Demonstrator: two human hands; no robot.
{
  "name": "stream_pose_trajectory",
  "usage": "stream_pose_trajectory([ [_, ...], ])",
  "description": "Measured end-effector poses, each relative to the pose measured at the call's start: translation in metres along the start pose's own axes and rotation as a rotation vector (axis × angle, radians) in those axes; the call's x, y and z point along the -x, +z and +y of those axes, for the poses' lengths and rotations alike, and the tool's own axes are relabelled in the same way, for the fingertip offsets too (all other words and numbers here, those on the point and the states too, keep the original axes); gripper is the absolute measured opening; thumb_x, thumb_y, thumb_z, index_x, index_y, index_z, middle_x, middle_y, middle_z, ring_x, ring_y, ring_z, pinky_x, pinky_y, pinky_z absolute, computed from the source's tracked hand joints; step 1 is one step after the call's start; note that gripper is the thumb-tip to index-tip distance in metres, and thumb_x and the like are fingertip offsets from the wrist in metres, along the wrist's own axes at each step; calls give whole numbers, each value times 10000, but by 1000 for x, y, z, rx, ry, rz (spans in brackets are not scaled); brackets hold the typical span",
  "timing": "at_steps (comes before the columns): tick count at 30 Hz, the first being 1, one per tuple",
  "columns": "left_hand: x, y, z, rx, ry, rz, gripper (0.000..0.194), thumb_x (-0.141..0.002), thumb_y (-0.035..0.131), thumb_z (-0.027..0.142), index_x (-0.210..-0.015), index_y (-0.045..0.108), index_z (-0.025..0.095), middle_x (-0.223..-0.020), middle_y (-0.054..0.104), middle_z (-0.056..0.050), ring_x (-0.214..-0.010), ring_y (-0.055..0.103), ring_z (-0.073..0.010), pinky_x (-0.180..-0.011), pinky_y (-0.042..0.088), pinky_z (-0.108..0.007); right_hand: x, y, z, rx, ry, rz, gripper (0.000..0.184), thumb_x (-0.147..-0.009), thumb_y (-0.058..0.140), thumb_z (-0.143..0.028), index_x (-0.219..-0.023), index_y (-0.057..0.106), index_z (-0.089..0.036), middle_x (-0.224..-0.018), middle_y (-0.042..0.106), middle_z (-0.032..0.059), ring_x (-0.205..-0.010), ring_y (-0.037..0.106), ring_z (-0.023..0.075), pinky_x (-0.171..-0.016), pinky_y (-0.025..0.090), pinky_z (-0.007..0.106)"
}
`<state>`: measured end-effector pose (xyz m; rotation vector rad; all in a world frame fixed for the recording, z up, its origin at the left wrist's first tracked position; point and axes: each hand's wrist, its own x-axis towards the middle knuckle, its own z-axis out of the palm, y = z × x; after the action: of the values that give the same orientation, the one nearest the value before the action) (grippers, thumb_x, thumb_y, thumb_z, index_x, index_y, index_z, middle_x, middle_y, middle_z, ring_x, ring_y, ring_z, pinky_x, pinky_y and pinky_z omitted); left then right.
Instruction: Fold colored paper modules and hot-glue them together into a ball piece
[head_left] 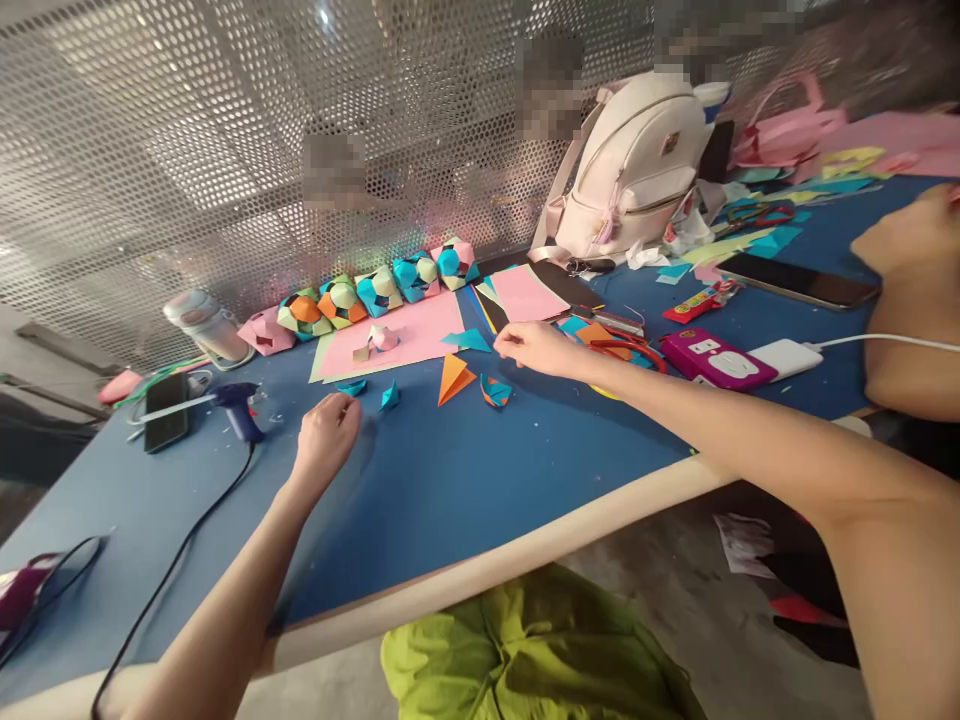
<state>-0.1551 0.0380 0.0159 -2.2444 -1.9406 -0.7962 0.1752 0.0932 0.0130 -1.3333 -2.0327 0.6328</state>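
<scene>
Closest to the head view is the yellow-green clothing (525, 650) on the person's lap, just below the pale edge of the blue table (450, 490). Both bare forearms reach in over that edge. The left hand (328, 425) is low over the tabletop with its fingers curled in; I can't tell from here whether they grip anything. Just past its knuckles lies a flat blue folded piece (351, 387), with a small upright blue piece (389, 397) to its right. The right hand (544, 348) bends at the wrist, fingers drawn inward, and I can't tell whether the tips pinch something. Near it are a blue paper triangle (469, 340) and a curved blue-and-orange piece (495, 391); an orange folded piece (454, 379) lies between the two hands.

Behind them, pink sheets (420, 335) carry a small pink-and-cream paper form (382, 339), and a row of multicoloured paper balls (377, 291) lines the mesh screen (247, 130). A glue gun (238, 405) lies left of the left hand, beside a dark phone (166, 415). Red-handled scissors (651, 357) lie beyond the right forearm, near a purple case (716, 360). A cream backpack (637, 170) stands at the back, and another person's arm (900, 330) is at the far right.
</scene>
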Motion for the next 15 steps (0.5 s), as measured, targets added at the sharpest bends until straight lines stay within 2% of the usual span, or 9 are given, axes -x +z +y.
stream_pose_trajectory([
  [2,-12,5,8,10,-17,14,248,-780,422,229,-566,541,194,-558,591,-10,-562,544,-154,-554,398,-250,3,1,13,10,4,-20,201,-870,496,-247,-764,641,-155,-711,659,24,-630,581,128,-621,405,243],
  [5,-19,9,23,18,-3,23,292,-795,417,224,-514,490,199,-499,541,2,-521,498,-139,-538,384,-246,5,11,18,5,-26,-49,171,-859,530,-242,-865,678,-156,-796,694,35,-710,612,142,-668,424,247],
  [8,-19,15,41,25,45,20,304,-831,436,250,-537,491,195,-547,553,0,-548,507,-133,-577,402,-250,8,23,17,-2,-63,-81,223,-835,561,-197,-1017,683,-154,-913,714,57,-750,623,150,-696,438,261],
  [10,-16,23,53,36,85,9,213,-829,474,245,-640,553,185,-640,597,-6,-581,534,-132,-599,421,-251,11,28,17,-3,-86,-101,281,-827,571,-187,-1089,669,-164,-995,712,68,-746,623,150,-697,449,273],
  [12,-14,34,64,68,183,-30,128,-832,488,209,-805,609,176,-756,646,-23,-631,575,-135,-614,444,-246,14,29,16,-11,-108,-110,327,-824,572,-181,-1141,649,-176,-1066,703,76,-746,627,150,-705,472,285],
  [15,-12,50,74,118,405,-108,221,-909,407,167,-917,629,166,-816,665,-61,-695,613,-149,-629,470,-253,20,30,14,-26,-143,-95,381,-807,572,-148,-1182,634,-181,-1063,706,82,-805,646,168,-763,508,313],
])
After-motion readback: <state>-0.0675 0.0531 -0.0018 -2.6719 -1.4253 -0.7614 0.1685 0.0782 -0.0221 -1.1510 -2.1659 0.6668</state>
